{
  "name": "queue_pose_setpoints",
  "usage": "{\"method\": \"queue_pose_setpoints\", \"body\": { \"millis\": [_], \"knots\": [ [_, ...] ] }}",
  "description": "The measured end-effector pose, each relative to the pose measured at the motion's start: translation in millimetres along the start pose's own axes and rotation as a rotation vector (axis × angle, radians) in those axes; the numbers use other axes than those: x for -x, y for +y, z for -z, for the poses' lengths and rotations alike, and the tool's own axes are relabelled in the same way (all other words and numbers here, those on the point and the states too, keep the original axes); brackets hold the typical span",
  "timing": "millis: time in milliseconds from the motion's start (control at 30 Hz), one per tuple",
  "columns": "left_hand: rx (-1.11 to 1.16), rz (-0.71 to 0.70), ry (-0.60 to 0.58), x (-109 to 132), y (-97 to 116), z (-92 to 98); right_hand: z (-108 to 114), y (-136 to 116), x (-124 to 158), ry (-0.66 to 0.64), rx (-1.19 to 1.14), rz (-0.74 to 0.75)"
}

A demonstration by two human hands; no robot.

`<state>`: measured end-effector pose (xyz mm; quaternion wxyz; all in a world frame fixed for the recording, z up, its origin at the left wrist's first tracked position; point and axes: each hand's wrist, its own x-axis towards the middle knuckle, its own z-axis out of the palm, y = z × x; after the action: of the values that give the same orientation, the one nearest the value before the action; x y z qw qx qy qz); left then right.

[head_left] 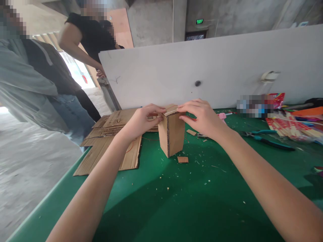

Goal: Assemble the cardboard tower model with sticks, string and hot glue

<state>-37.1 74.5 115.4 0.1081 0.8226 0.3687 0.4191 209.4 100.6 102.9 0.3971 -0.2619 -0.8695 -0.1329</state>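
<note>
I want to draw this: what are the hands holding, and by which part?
The box, by its top: the left hand at its left side, the right hand at its right.

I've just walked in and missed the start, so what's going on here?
A person has the left hand and right hand at the top of an upright cardboard box on a green table. Flat cardboard lies to the left, pliers to the right, and a small scrap in front.
</note>
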Motion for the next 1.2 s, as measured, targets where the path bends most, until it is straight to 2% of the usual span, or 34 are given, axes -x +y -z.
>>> {"method": "queue_pose_setpoints", "body": {
  "millis": [300, 700, 967, 1200],
  "knots": [
    [0.030, 0.017, -0.006, 1, 1, -0.5, -6, 0, 3, 0.093, -0.082, -0.033],
    [-0.028, 0.061, -0.039, 0, 9, 1.1, -6, 2, 4, 0.075, -0.053, -0.037],
    [-0.181, 0.059, -0.105, 2, 18, 6.6, -1, -1, 2, 0.017, 0.016, -0.029],
    [-0.422, -0.033, -0.097, 2, 28, 6.1, 1, -4, 2, -0.010, 0.053, -0.037]
  ]
}}
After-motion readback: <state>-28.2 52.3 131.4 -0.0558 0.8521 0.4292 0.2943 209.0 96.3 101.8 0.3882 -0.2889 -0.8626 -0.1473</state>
